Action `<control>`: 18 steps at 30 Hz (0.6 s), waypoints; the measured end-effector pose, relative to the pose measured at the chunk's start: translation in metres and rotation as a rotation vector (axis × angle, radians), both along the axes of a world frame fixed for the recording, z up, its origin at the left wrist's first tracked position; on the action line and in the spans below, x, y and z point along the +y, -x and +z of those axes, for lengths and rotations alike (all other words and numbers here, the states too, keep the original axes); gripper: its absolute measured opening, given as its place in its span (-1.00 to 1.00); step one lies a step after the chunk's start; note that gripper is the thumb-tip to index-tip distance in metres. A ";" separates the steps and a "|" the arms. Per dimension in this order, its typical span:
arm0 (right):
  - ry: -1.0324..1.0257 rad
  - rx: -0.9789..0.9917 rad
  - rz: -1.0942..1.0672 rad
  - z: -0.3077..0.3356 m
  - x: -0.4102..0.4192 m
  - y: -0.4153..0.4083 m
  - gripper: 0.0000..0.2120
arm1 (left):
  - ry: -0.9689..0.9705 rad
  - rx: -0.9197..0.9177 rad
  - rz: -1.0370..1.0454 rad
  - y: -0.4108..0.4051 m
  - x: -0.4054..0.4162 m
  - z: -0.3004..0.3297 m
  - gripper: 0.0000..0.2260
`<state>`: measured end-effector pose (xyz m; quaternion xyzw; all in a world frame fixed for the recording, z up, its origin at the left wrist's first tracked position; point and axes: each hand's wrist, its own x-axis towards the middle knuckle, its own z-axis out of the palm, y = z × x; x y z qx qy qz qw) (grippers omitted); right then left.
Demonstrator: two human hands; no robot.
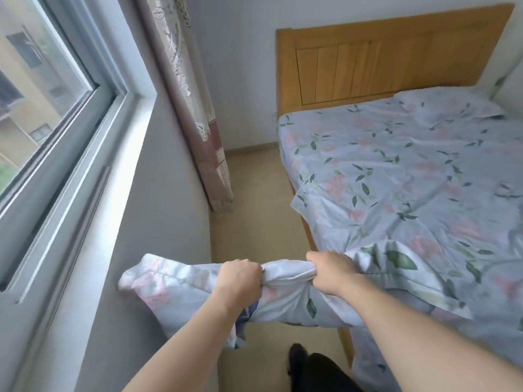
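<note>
We stand in the narrow gap between the bed (308, 233) and the wall under the window (42, 80), holding a floral cover (285, 298) with both hands. Our left hand (240, 281) grips a bunched fold of the cloth, its fingers (256, 275) curled tight round the fabric, knuckles up. Our right hand (331, 274) grips the same fold just beside it, closed round the cloth in the same way. A short gathered stretch of cover runs between the two fists. Both bare forearms reach forward from the bottom of the view.

The cover is pale blue-grey with pink flowers and green leaves. Left of our left hand, one end sticks out toward the wall and droops above the floor (254, 210). Right of our right hand, it runs onto the bed and lies spread and creased over the near part of the mattress, with one corner hanging over the bed's side.

Farther up the bed lies a sheet (368, 142) in the same print, and a matching pillow (447, 106) lies flat against the wooden headboard (382, 60). A patterned curtain (195, 123) hangs in the corner beside the window, reaching down to the floor. A pale sill (119, 179) runs along under the glass. Below our arms, a dark shoe (297, 360) rests on the floor close to the bed frame.
</note>
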<state>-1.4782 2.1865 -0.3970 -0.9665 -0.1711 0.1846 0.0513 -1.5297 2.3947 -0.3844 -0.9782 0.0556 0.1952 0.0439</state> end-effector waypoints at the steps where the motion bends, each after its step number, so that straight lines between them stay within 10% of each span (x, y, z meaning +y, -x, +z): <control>1: 0.006 0.006 -0.010 -0.002 0.001 -0.012 -0.89 | 0.002 0.004 -0.018 -0.015 0.002 -0.002 -0.91; 18: -0.090 0.017 -0.151 -0.017 0.012 -0.351 -0.87 | -0.102 -0.052 -0.101 -0.370 0.013 0.009 -0.85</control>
